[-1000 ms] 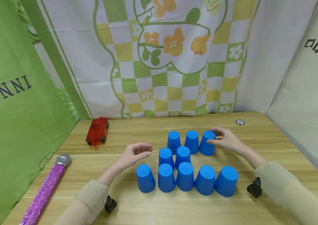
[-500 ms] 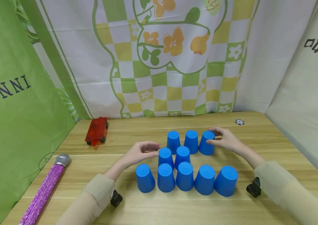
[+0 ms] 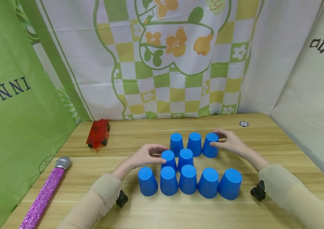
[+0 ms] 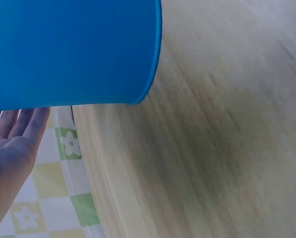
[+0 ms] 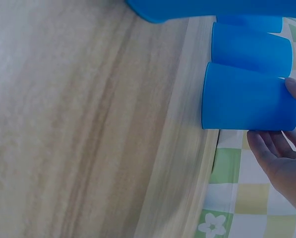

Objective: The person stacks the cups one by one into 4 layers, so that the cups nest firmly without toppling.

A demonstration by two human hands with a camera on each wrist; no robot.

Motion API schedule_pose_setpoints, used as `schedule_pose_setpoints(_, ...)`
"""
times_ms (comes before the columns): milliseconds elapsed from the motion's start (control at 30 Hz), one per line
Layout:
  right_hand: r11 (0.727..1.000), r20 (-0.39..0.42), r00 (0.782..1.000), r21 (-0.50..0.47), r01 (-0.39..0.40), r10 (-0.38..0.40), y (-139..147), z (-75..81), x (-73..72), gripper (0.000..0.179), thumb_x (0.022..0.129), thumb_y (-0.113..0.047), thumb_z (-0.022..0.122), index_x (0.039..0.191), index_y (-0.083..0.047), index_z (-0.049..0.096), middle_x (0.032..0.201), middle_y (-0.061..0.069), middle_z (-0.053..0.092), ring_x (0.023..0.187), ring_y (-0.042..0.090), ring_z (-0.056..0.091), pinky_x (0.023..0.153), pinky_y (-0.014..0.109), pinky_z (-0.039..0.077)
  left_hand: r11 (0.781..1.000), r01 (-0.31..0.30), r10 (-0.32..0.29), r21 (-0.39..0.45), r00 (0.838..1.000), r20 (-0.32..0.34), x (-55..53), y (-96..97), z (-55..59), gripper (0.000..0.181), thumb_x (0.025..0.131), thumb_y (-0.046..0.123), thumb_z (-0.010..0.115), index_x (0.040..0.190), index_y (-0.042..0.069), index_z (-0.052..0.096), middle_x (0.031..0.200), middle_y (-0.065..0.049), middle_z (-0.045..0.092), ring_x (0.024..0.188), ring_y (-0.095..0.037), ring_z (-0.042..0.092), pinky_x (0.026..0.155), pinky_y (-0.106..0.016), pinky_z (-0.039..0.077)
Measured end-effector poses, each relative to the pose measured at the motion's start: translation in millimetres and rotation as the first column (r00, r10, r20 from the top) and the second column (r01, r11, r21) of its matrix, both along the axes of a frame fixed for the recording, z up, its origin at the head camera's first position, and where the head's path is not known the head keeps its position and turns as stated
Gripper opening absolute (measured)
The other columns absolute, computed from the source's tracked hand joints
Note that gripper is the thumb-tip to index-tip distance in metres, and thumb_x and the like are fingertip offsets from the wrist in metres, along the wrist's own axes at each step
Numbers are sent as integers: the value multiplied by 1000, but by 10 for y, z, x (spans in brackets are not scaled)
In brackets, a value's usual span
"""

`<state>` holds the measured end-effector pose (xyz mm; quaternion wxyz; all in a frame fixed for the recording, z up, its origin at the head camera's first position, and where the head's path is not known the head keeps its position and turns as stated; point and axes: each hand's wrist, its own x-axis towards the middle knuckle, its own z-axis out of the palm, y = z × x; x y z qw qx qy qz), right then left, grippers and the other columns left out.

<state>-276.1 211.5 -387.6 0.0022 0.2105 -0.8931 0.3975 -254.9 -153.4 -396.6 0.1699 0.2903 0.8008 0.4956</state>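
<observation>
Several blue cups stand upside down on the wooden table in three rows. In the head view, my left hand (image 3: pixel 149 156) is at the left cup of the middle row (image 3: pixel 168 160), thumb across its near side and fingers behind it. My right hand (image 3: pixel 230 142) holds the rightmost cup of the back row (image 3: pixel 210 147); in the right wrist view thumb and fingers touch that cup (image 5: pixel 249 99). A large blue cup (image 4: pixel 68 52) hides the left fingertips in the left wrist view.
Several cups form the front row, its leftmost cup (image 3: pixel 148 183) just before my left hand. A pink glittery microphone (image 3: pixel 47 194) lies at left, a red toy car (image 3: pixel 99 133) behind it. A poker chip (image 3: pixel 244 124) lies at the back right of the table (image 3: pixel 139 127).
My left hand has moved right, from beside the cups to the left cup of the middle row. The right hand stays on its cup, and the cups have not moved.
</observation>
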Motion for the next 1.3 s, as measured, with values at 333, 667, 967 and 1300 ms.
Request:
schedule_pose_setpoints(333, 1000, -3, 1000, -9, -3, 3, 3, -6, 1, 53, 88, -21, 67, 129, 7, 48, 123, 27, 56, 115, 43, 53, 92, 49, 51, 999, 17, -17, -42, 1000, 2, 52, 79, 68, 46, 86, 9, 68, 129, 2, 54, 126, -17, 60, 117, -30, 57, 99, -40, 49)
schedule_pose_setpoints(667, 1000, 11, 1000, -16, 0, 0, 51, 28, 15, 58, 88, -22, 66, 133, 7, 43, 128, 27, 52, 118, 43, 51, 93, 50, 50, 1000, 4, -4, 7, 1000, -21, 13, 49, -18, 47, 84, 19, 71, 127, 5, 56, 122, -14, 62, 114, -26, 59, 95, -35, 52)
schedule_pose_setpoints(967, 999, -2, 999, -18, 42, -42, 239, 192, 203, 54, 90, -25, 63, 133, 3, 45, 131, 27, 52, 119, 43, 50, 93, 51, 49, 996, -73, 78, 60, 993, -87, 25, -76, -1, 43, 85, 19, 70, 124, 7, 58, 120, -13, 63, 111, -25, 60, 95, -37, 52)
schedule_pose_setpoints(1300, 995, 34, 994, 22, 102, -102, 540, 258, 567, 47, 99, -31, 47, 133, 1, 46, 131, 24, 53, 97, -22, 43, 80, 8, 44, 968, -239, 246, 79, 964, -102, 37, -268, 160, 44, 85, 21, 70, 124, 8, 57, 121, -14, 62, 112, -30, 60, 88, -37, 55)
